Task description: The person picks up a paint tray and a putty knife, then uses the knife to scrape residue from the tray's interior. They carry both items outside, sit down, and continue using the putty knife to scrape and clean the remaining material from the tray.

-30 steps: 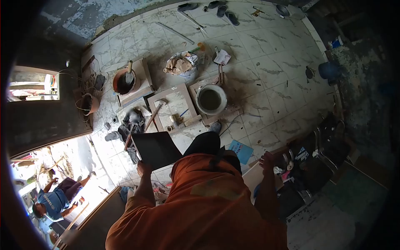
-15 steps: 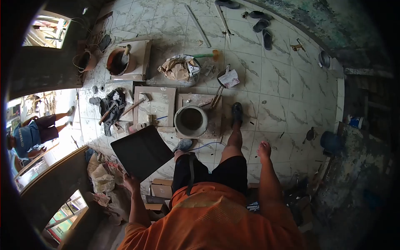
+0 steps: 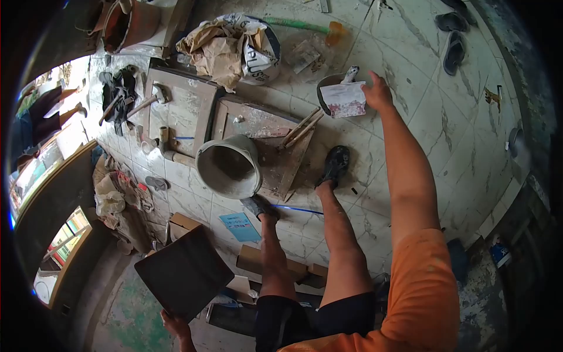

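My left hand (image 3: pixel 174 324) grips the lower edge of a dark square tile (image 3: pixel 183 273), held tilted at the lower left. My right hand (image 3: pixel 378 92) is stretched far forward, thumb and index finger apart. Its fingertips are right at the corner of a pale rectangular plate (image 3: pixel 345 98) with reddish stains. That plate lies across a dark round pan (image 3: pixel 324 88), and a light-smeared handle (image 3: pixel 350 74) sticks up behind it. Left of the pan, two wooden sticks (image 3: pixel 302 128) lean on a board.
A grey bucket (image 3: pixel 249 154) stands by boards, my feet close beside it. Farther out are a paper-filled sack (image 3: pixel 258 50), a green-handled tool (image 3: pixel 296 24), a hammer (image 3: pixel 149 100) and an orange bucket (image 3: pixel 138 26). A blue packet (image 3: pixel 240 227) lies near my foot. A person (image 3: pixel 44 117) is outside at left.
My right hand has moved forward from beside my leg to the pale plate. My body leans forward, and the view has shifted closer to the pan and bucket. The tile stays in my left hand.
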Tool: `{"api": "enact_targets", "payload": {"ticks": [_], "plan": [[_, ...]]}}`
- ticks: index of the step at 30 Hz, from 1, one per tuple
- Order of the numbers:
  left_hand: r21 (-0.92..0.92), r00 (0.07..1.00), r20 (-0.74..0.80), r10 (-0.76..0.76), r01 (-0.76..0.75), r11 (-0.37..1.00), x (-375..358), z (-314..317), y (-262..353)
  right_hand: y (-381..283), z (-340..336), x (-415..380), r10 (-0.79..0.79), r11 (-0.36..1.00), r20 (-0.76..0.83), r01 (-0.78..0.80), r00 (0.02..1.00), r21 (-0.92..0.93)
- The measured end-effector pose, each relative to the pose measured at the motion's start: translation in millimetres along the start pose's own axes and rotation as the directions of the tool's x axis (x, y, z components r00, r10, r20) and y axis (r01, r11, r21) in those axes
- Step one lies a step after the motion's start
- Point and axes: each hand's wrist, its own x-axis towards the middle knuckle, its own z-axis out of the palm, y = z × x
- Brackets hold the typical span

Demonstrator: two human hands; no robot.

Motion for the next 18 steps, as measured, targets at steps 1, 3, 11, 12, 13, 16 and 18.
{"api": "enact_targets", "payload": {"ticks": [1, 3, 11, 12, 13, 16, 18], "plan": [[0.036, 1.000, 0.004, 0.002, -0.002, 0.999, -12, 11, -10, -2, 7, 16, -0.043, 0.998, 0.029, 0.044, 0.999, -0.042], [0.078, 0.999, 0.028, -0.022, 0.020, 0.997, -38, 34, -17, 1, 21, 38, -0.093, 0.990, 0.087, 0.101, 0.992, -0.098], [-0.026, 0.970, 0.142, -0.198, 0.203, 0.979, -119, 81, -1, -10, 50, 80, -0.127, 0.945, 0.117, 0.156, 0.985, -0.288], [-0.031, 0.966, 0.143, -0.217, 0.224, 0.974, -127, 83, -8, -21, 48, 80, -0.119, 0.934, 0.069, 0.135, 0.991, -0.331], [-0.077, 0.957, 0.161, -0.242, 0.257, 0.963, -133, 85, -18, -32, 50, 81, -0.136, 0.931, 0.079, 0.154, 0.988, -0.330], [-0.118, 0.946, 0.190, -0.262, 0.287, 0.951, -143, 83, -19, -42, 50, 80, -0.110, 0.933, 0.145, 0.152, 0.983, -0.325], [-0.124, 0.945, 0.147, -0.291, 0.310, 0.943, -155, 77, -20, -47, 52, 85, -0.340, 0.869, 0.175, 0.380, 0.924, -0.317]]}}
